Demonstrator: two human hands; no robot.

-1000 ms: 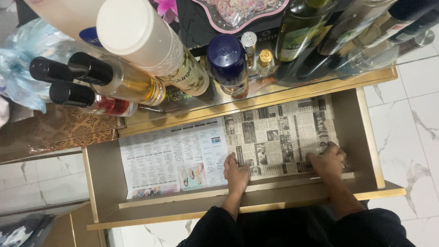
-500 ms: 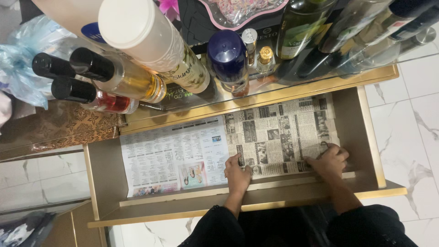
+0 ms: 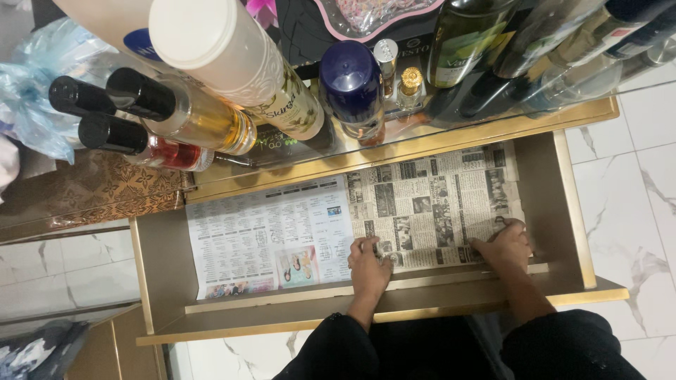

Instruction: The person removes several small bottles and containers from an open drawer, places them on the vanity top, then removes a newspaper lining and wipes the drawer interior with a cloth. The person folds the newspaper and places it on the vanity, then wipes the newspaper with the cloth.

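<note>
Two hands press newspaper sheet (image 3: 429,204) flat in open drawer (image 3: 567,211). Left hand (image 3: 369,264) on sheet's near left corner, fingers bent, holding nothing. Right hand (image 3: 505,245) on near right corner, fingers curled on paper. Bottles (image 3: 211,91) stand on worktop (image 3: 493,127) above.

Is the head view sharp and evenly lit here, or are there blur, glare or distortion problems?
Head view: even indoor light, newspaper and both hands, left and right, sharp; near bottles loom large, splayed and soft; reflections on the glass top; soft shadow inside the drawer.
</note>
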